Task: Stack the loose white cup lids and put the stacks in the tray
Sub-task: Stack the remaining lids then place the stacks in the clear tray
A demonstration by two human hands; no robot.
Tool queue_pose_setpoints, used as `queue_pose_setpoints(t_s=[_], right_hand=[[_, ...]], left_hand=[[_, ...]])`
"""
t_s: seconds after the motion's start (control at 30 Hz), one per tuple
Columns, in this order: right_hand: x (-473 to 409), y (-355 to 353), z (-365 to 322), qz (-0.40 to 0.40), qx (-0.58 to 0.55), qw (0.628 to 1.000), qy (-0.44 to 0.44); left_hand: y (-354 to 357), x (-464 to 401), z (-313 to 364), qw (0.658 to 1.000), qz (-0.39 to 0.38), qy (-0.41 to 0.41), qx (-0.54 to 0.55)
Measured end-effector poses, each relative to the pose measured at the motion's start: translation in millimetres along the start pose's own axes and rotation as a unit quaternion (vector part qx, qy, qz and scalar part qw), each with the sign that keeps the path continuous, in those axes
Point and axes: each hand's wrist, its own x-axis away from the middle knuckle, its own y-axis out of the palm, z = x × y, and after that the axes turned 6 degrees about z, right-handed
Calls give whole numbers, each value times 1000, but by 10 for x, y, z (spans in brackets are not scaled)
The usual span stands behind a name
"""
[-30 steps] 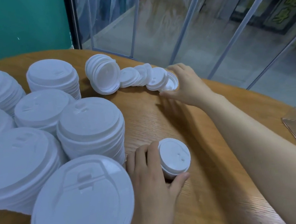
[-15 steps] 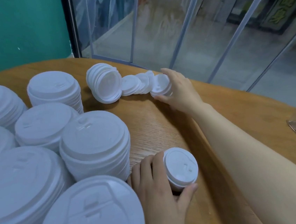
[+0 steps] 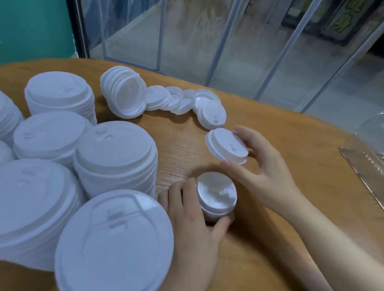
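One small white lid (image 3: 227, 146) pinched in right hand (image 3: 263, 168), tilted above small lid stack (image 3: 216, 196) gripped by left hand (image 3: 191, 218). Bare wooden table (image 3: 279, 242) beside clear tray (image 3: 381, 156) at right edge.

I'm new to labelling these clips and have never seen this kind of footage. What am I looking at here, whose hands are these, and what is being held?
There is no machine: a person wears a wide-angle camera on the head, looking forward and down at their own bare hands. That is the only view. On the round wooden table stand several stacks of large white lids, and a loose row of small lids lies farther back. The left hand curls around a short stack of small lids. The right hand holds one small lid, tilted, above and just behind that stack. The clear plastic tray lies at the right edge.
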Motion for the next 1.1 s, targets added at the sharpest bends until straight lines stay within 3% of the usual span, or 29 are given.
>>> queue_pose_setpoints(t_s=[0.17,0.5,1.1], right_hand=[[461,42,46,-43,-2,999,16],[577,61,123,-88,27,996,19],[516,27,70,-136,60,987,52]], left_hand=[[-19,-7,9,999,-32,-20,2],[-54,-13,12,997,-71,-31,-10],[-54,10,-2,997,-69,-26,-3]])
